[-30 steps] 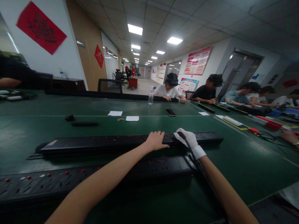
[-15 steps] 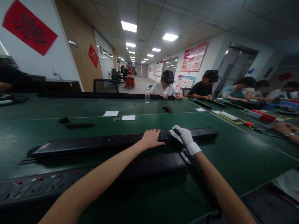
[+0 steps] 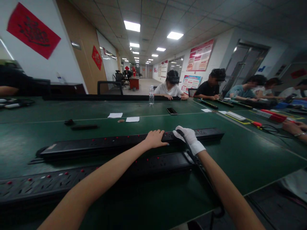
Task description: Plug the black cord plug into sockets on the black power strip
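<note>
A long black power strip [image 3: 115, 140] with red indicator buttons lies across the table. My left hand [image 3: 154, 139], bare, grips it from above, fingers over the far edge and thumb on the near side. Just to the right, my right hand [image 3: 188, 137] in a white glove is closed around a black plug [image 3: 179, 131] at the strip's top face. Whether its pins sit in a socket is hidden. From the plug a black cord [image 3: 199, 166] runs down along my right forearm. A second black power strip [image 3: 153, 164] lies nearer me, partly under my left arm.
On the green table [image 3: 240, 153] beyond are a dark bar [image 3: 84, 127], white paper slips [image 3: 132, 119], a phone [image 3: 172, 111] and a water bottle [image 3: 151, 95]. A white power strip [image 3: 236, 116] lies to the right. Several people sit around the table; one person's hands [image 3: 295, 127] are at the right edge.
The view has shifted slightly. Both hands keep nearly the same place on the far power strip, with the plug still in my right hand.
</note>
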Motion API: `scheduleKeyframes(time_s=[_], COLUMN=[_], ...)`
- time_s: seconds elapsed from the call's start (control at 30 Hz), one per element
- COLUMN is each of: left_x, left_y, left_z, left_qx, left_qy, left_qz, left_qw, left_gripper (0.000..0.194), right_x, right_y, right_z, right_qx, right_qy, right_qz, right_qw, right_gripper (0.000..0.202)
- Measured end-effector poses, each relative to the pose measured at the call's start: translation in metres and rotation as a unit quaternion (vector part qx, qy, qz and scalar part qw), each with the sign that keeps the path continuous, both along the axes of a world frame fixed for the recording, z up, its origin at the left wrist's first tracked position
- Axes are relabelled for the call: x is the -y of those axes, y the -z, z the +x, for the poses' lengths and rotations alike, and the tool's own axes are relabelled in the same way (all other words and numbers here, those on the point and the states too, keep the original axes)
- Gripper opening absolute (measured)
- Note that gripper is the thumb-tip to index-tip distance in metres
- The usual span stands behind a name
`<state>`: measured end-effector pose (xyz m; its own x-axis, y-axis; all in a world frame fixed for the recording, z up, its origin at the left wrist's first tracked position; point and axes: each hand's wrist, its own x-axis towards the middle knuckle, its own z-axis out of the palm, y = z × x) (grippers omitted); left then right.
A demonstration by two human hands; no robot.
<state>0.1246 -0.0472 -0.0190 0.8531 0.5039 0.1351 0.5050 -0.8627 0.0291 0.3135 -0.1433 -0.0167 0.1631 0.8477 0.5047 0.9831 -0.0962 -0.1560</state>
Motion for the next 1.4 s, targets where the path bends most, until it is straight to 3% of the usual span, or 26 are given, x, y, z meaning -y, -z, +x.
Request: scheduleKeyframes(time_s=[0.9, 1.4], left_x=[0.0013, -0.0001], left_y=[-0.0028, 0.0008], left_z=[-0.0016, -0.0003], left_qx=[0.012, 0.006], left_qy=[0.001, 0.008], left_qz=[-0.004, 0.011], left_qw=[1.0, 1.0], left_gripper=[0.073, 0.075], right_x=[0.0006, 0.002], right_y=[0.0005, 0.0011], right_z=[-0.0016, -0.0056], right_qx=[-0.007, -0.173], right_qy=[0.011, -0.027], right_qz=[0.026, 0.095], right_qw=[1.0, 0.98], right_gripper=[0.032, 0.03])
